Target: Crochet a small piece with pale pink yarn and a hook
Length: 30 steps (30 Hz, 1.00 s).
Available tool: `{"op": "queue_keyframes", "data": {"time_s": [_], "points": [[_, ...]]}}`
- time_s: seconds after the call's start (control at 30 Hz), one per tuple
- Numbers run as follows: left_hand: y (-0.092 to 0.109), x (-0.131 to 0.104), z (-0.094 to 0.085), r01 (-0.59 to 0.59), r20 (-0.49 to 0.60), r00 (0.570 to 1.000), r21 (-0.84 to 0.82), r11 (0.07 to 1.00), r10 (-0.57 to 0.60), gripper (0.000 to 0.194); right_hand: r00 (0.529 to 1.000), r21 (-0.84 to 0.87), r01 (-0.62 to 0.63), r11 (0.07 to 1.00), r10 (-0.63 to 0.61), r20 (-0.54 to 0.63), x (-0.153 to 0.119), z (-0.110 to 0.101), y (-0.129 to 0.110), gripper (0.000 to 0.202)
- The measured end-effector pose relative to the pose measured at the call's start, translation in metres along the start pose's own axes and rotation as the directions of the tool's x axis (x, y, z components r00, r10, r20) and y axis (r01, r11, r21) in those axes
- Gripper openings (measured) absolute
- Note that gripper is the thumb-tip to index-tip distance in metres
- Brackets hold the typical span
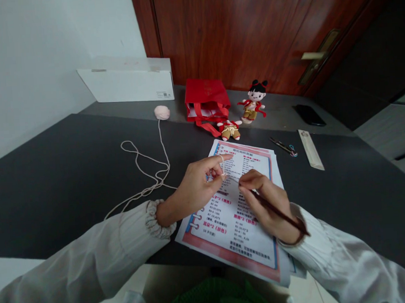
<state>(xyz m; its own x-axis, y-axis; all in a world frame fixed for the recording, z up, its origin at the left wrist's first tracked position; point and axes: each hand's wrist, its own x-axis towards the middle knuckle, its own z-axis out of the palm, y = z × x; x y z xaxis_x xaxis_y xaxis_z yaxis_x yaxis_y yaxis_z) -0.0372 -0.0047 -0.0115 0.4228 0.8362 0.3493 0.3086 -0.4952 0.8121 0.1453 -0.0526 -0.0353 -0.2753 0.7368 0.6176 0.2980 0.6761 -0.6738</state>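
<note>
My left hand (201, 183) is over the left part of the printed sheets (229, 255), its index finger stretched out with pale yarn looped round it. Its thumb and other fingers pinch a small bit of pale yarn work (223, 176). In my right hand (269, 204) is a crochet hook with a dark brown handle (278, 212), held like a pen, its thin tip pointing at the yarn work. Loose pale yarn (156, 176) lies in loops on the dark mat at the left and runs up to a small ball (162, 112).
A white box (133, 82) and a red gift bag (206, 98) stand at the back. Near the bag are a headless doll body (230, 130) and a finished doll (253, 100). Rightward lie small tools (283, 146), a pale flat packet (311, 150) and a black phone (309, 115).
</note>
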Motion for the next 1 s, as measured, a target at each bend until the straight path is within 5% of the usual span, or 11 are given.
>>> {"op": "queue_keyframes", "data": {"time_s": [0.1,0.17,0.23,0.43,0.57,0.8,0.87,0.93,1.0], "points": [[-0.001,-0.001,0.000,0.003,-0.003,1.000,0.015,1.000,-0.003,0.019,0.950,0.258,-0.253,0.932,0.290,-0.116,0.001,0.005,0.001,0.011],[-0.002,0.000,0.000,0.019,0.006,1.000,0.000,1.000,-0.019,0.016,0.932,0.342,-0.295,0.892,0.347,-0.102,0.002,0.006,0.002,0.014],[-0.003,0.001,-0.001,0.039,0.028,0.999,-0.035,0.999,-0.038,0.006,0.948,0.303,-0.274,0.913,0.310,-0.076,0.002,0.003,0.003,0.011],[-0.006,0.004,-0.004,0.137,0.120,0.985,-0.147,0.980,-0.120,0.017,0.998,0.111,-0.048,0.993,0.042,0.056,0.001,-0.010,0.007,0.013],[-0.005,0.006,-0.005,0.195,0.184,0.969,-0.151,0.969,-0.166,0.014,0.986,0.221,-0.163,0.962,0.150,0.076,0.007,-0.016,0.009,0.009],[0.001,0.006,-0.004,0.159,0.156,0.979,-0.194,0.968,-0.130,0.017,0.851,0.704,-0.448,0.551,0.505,0.146,0.019,-0.004,0.014,0.015],[0.003,0.005,0.000,0.156,0.127,0.984,-0.238,0.959,-0.128,0.015,0.869,0.697,-0.408,0.590,0.484,0.099,0.017,0.003,0.013,0.015],[0.004,0.003,0.005,0.182,0.113,0.981,-0.294,0.938,-0.155,0.004,0.926,0.564,-0.307,0.766,0.377,-0.008,0.012,0.007,0.012,0.011],[0.004,0.002,0.010,0.226,0.114,0.974,-0.369,0.902,-0.197,0.019,0.989,0.272,-0.120,0.955,0.138,-0.049,0.007,0.010,0.011,0.006]]}}
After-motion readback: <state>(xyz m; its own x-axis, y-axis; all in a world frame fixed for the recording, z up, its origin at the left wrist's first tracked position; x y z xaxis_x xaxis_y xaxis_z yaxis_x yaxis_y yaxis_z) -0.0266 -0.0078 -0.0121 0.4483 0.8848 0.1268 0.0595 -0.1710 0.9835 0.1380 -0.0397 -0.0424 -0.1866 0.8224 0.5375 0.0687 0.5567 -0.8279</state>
